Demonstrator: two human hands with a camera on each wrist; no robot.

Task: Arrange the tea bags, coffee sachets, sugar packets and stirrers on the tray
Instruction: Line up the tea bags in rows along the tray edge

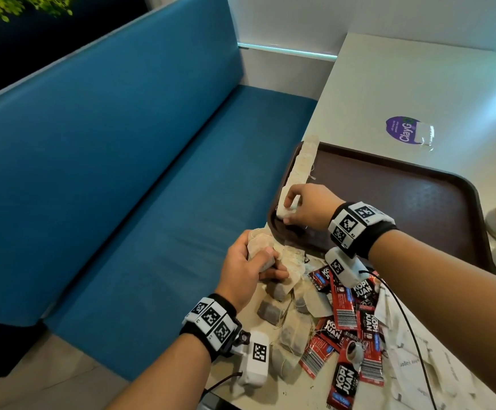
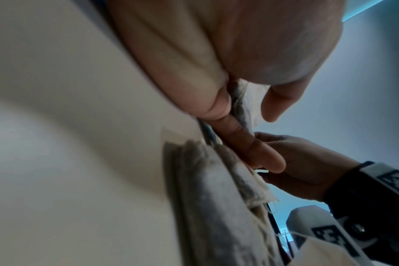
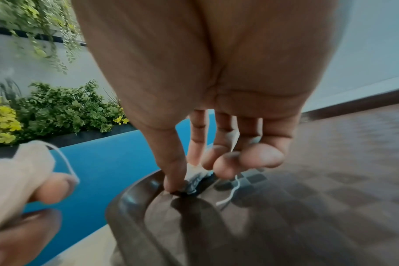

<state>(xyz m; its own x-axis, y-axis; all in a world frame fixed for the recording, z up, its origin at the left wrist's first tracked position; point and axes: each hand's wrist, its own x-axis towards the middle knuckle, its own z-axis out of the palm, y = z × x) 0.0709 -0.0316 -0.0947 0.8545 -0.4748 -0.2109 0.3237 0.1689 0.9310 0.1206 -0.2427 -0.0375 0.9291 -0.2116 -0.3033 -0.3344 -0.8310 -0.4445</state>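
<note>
- Your right hand [image 1: 306, 207] pinches one tea bag [image 1: 285, 213] at the near left corner of the tray [image 1: 418, 202]; its string [image 3: 230, 192] trails loose and could snag your fingers as you let go, dragging the bag askew.
- The row of tea bags [image 1: 303, 164] leans along the tray's left rim; a nudge could topple it onto the blue bench [image 1: 152, 202].
- Your left hand [image 1: 246, 261] clutches a bunch of tea bags [image 1: 260, 247] at the tabletop [image 1: 418, 84] edge; a slack grip could drop some off the side.
- Coffee sachets [image 1: 347, 321] and loose tea bags [image 1: 285, 329] wait in a pile; tangled strings could pull extras along.
</note>
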